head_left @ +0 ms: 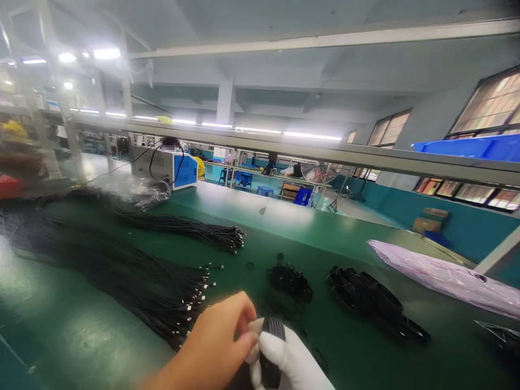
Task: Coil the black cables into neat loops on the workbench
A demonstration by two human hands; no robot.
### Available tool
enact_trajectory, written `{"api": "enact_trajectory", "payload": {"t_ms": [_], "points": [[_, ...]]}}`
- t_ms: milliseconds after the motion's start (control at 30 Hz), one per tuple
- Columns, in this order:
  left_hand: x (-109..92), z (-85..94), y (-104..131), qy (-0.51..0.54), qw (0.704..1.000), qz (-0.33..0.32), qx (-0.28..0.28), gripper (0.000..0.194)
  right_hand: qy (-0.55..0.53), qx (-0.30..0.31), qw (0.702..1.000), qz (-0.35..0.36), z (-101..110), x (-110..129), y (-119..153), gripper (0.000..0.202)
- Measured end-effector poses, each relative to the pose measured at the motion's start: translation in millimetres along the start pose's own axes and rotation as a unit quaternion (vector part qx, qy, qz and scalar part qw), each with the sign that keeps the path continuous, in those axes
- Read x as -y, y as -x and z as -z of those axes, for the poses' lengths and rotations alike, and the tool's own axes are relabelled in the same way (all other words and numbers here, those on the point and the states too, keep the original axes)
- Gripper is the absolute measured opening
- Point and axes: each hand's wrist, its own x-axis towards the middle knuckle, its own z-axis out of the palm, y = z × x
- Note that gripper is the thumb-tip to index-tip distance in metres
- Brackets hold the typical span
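My right hand [290,360], in a white glove, grips a coiled black cable bundle [271,346] at the bottom middle. My bare left hand [219,341] pinches the top of the same bundle with thumb and fingers. Both hands hover over the green table [81,336]. To the left lies a wide spread of straight black cables [134,281] with metal connector ends pointing at my hands.
A second sheaf of black cables [190,227] lies farther back. Small coils [290,281] and a row of coiled bundles [374,303] sit to the right. A pinkish plastic bag [442,276] lies at right. A blue-and-white machine [170,168] stands at the back left.
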Motion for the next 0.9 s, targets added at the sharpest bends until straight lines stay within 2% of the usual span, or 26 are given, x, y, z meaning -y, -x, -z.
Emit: {"api": "enact_trajectory", "payload": {"t_ms": [133, 200, 300, 400, 500, 567, 667, 733, 900], "points": [[16.0, -18.0, 12.3, -0.073, 0.990, -0.123, -0.004, 0.016, -0.099, 0.035, 0.993, 0.050, -1.0, -7.0, -7.1, 0.034], [21.1, -22.4, 13.9, -0.072, 0.986, -0.149, -0.011, 0.014, -0.120, 0.050, 0.990, 0.058, -0.6, -10.1, -7.6, 0.032], [20.5, -14.7, 9.3, 0.027, 0.996, -0.085, 0.013, 0.010, -0.141, 0.052, 0.989, 0.001, 2.0, -11.0, -4.4, 0.031], [15.9, -4.4, 2.4, 0.082, 0.996, -0.020, -0.006, 0.022, -0.059, 0.064, 0.996, -0.022, 5.8, -9.3, -4.6, 0.036], [14.6, -5.4, 0.0, 0.033, 0.998, -0.040, -0.017, 0.016, 0.081, 0.102, 0.992, 0.002, 8.8, -9.4, -10.4, 0.031], [15.8, -10.5, 1.6, -0.006, 0.998, -0.059, -0.033, 0.017, 0.126, 0.102, 0.987, 0.019, 9.7, -10.5, -13.3, 0.030], [17.6, -17.2, 5.1, -0.017, 0.996, -0.068, -0.059, 0.019, 0.145, 0.060, 0.986, 0.054, 7.9, -9.8, -12.8, 0.037], [18.1, -19.6, 6.0, 0.012, 0.997, -0.046, -0.063, 0.016, 0.162, 0.047, 0.984, 0.062, 4.3, -6.3, -10.7, 0.036], [19.3, -24.6, 3.3, 0.083, 0.994, 0.011, -0.074, 0.014, 0.128, 0.101, 0.986, 0.046, -5.3, 1.4, -6.9, 0.028]]}}
